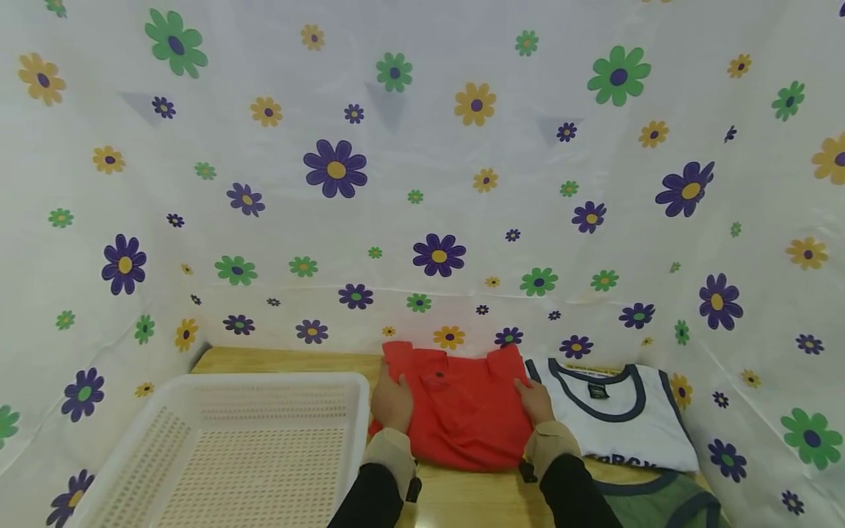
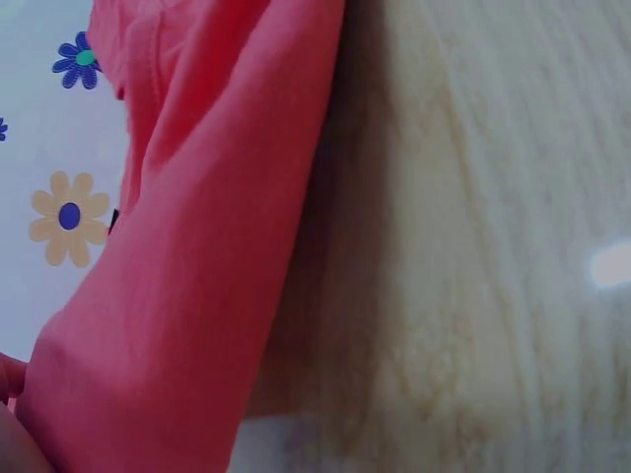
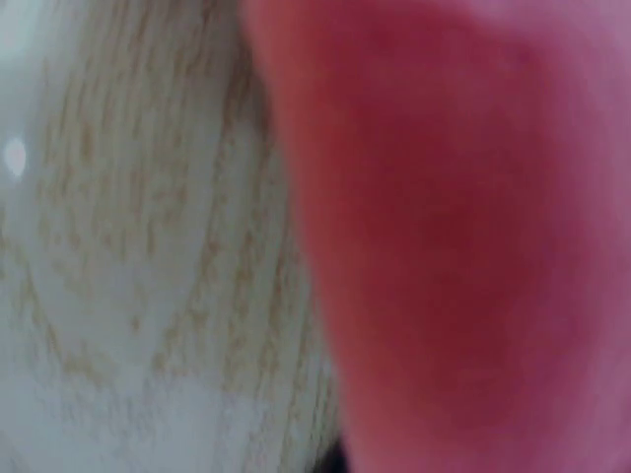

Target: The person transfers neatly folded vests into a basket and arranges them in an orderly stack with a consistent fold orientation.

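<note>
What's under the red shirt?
Wooden table shows just past the near edge of the red shirt in the head view, and beside the cloth in both wrist views. The cloth covers whatever is directly beneath, so can't tell if anything else is there.

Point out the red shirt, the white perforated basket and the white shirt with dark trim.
Red shirt [image 1: 462, 418]: head view, middle of its front.
White perforated basket [image 1: 257, 469]: head view, bare floor of the basket.
White shirt with dark trim [image 1: 614, 438]: head view, front panel below the neckline.
</note>
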`<state>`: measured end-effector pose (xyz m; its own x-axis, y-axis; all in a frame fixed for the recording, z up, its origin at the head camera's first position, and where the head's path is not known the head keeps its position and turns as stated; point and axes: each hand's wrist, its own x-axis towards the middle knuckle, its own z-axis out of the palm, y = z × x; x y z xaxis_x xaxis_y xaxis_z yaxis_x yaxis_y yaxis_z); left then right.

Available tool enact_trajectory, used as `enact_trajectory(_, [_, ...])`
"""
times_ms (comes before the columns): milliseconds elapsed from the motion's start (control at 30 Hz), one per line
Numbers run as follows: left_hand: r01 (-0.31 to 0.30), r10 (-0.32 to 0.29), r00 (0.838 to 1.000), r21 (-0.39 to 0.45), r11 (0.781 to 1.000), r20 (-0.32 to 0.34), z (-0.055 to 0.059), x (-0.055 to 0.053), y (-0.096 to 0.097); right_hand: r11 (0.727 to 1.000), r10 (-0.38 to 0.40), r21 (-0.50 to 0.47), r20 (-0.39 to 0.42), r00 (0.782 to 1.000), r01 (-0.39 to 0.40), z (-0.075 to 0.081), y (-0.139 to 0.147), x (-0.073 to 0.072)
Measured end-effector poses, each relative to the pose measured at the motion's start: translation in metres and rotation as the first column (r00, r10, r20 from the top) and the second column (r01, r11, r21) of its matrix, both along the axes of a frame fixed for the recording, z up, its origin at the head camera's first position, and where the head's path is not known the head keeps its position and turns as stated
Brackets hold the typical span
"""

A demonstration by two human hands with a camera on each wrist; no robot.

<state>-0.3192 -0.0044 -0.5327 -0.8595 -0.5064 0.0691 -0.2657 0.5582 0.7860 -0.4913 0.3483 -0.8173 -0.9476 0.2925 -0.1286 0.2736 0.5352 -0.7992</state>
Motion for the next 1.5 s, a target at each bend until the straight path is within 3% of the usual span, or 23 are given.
enact_trajectory(67, [0.010, -0.010, 1.000, 0.004, 1.000, 0.000, 0.001, -0.001, 0.001, 1.000, 0.007, -0.015, -0.042, 0.999, -0.008, 0.044, -0.011, 0.028])
enact_trajectory(167, [0.010, -0.010, 1.000, 0.011, 1.000, 0.000, 0.001, -0.003, 0.003, 0.999, -0.008, -0.044, -0.131, 0.991, 0.002, 0.090, -0.024, 0.058])
enact_trajectory(233, [0.013, -0.013, 1.000, 0.021, 1.000, -0.008, 0.001, -0.003, 0.003, 0.993, 0.004, -0.118, -0.137, 0.991, -0.020, 0.103, -0.023, 0.066])
enact_trajectory(267, [0.014, -0.014, 1.000, 0.027, 1.000, -0.011, 0.001, -0.003, 0.004, 0.992, -0.014, -0.129, -0.141, 0.990, -0.004, 0.131, -0.034, 0.083])
enact_trajectory(333, [0.019, -0.019, 1.000, 0.033, 0.999, -0.014, 0.000, -0.004, 0.004, 0.985, -0.031, -0.172, -0.115, 0.993, 0.011, 0.164, -0.044, 0.100])
enact_trajectory(467, [0.028, -0.028, 1.000, 0.033, 0.999, -0.011, 0.001, -0.005, 0.005, 0.984, -0.020, -0.177, -0.116, 0.993, -0.001, 0.188, -0.044, 0.111])
enact_trajectory(500, [0.031, -0.030, 0.999, 0.030, 0.999, -0.010, 0.002, -0.005, 0.005, 0.984, -0.028, -0.176, -0.116, 0.993, 0.007, 0.162, -0.031, 0.095])
enact_trajectory(567, [0.034, -0.034, 0.999, 0.030, 0.999, -0.010, 0.003, -0.005, 0.006, 0.983, -0.033, -0.185, -0.130, 0.991, 0.008, 0.130, -0.011, 0.075])
enact_trajectory(667, [0.048, -0.048, 0.999, 0.023, 0.999, -0.014, 0.005, -0.006, 0.007, 0.978, -0.066, -0.202, -0.115, 0.991, 0.042, 0.108, 0.003, 0.061])
enact_trajectory(733, [0.063, -0.063, 0.998, 0.019, 0.998, -0.018, 0.006, -0.006, 0.007, 0.969, -0.055, -0.246, -0.108, 0.993, 0.027, 0.110, 0.004, 0.063])
enact_trajectory(900, [0.082, -0.082, 0.997, 0.031, 0.996, -0.002, 0.001, -0.004, 0.007, 0.978, -0.001, -0.209, -0.137, 0.991, -0.027, 0.121, 0.000, 0.076])
enact_trajectory(1100, [0.067, -0.067, 0.997, 0.013, 0.998, 0.047, -0.009, 0.004, 0.004, 0.984, 0.010, -0.174, -0.105, 0.994, -0.029, 0.099, 0.002, 0.068])
enact_trajectory(1300, [0.040, -0.035, 0.992, -0.038, 0.998, 0.122, -0.013, 0.003, 0.003, 0.998, 0.011, -0.060, -0.033, 0.999, -0.013, 0.076, 0.010, 0.056])
enact_trajectory(1367, [0.052, -0.046, 0.990, -0.039, 0.998, 0.132, -0.013, 0.002, 0.003, 0.998, 0.038, -0.054, -0.023, 0.999, -0.039, 0.080, 0.010, 0.057])
enact_trajectory(1433, [0.072, -0.067, 0.990, -0.041, 0.997, 0.126, -0.012, 0.000, 0.002, 0.997, 0.052, -0.053, -0.038, 0.998, -0.054, 0.095, 0.004, 0.065])
enact_trajectory(1500, [0.094, -0.089, 0.989, -0.039, 0.995, 0.114, -0.009, -0.002, 0.002, 0.993, 0.075, -0.091, -0.028, 0.997, -0.077, 0.132, -0.011, 0.086])
